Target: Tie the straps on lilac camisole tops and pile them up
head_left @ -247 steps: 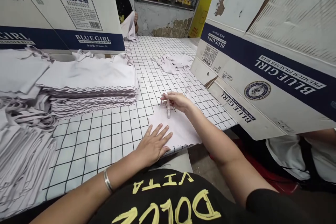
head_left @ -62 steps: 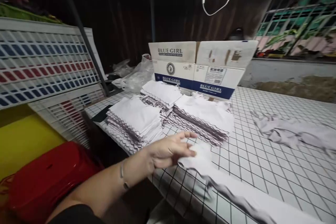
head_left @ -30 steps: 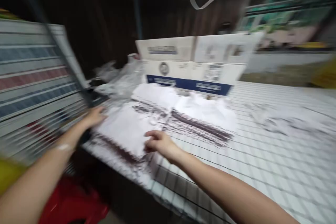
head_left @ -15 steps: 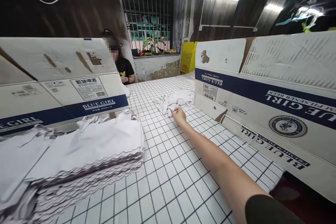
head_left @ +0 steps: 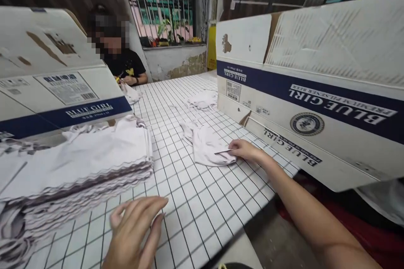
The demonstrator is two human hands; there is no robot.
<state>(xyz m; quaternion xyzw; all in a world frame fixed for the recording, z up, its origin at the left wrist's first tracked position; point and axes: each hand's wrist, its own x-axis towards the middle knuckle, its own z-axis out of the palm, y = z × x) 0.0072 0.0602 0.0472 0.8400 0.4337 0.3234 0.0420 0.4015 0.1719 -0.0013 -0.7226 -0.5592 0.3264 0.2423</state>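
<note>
My right hand (head_left: 245,150) is closed in a pinch at the right edge of a crumpled white cloth garment (head_left: 206,145) lying on the table. A thin dark pointed sliver (head_left: 222,151) sticks out leftward from its fingertips over the cloth; I cannot tell what it is. My left hand (head_left: 135,229) hovers over the near part of the table, holding nothing, with thumb and fingers apart. Left of it is a thick stack of white garments (head_left: 104,155) with wavy edges.
The table wears a white cloth with black grid lines (head_left: 176,201). Opened beer cartons stand at the left (head_left: 63,88) and right (head_left: 303,88). Another white cloth heap (head_left: 203,100) lies farther back. Across the table sits a person in a black shirt (head_left: 126,65), handling white cloth.
My right hand has drawn one white garment nearer from the far heap, which stays behind. My left hand has come into view at the bottom. The view has tilted down and turned right.
</note>
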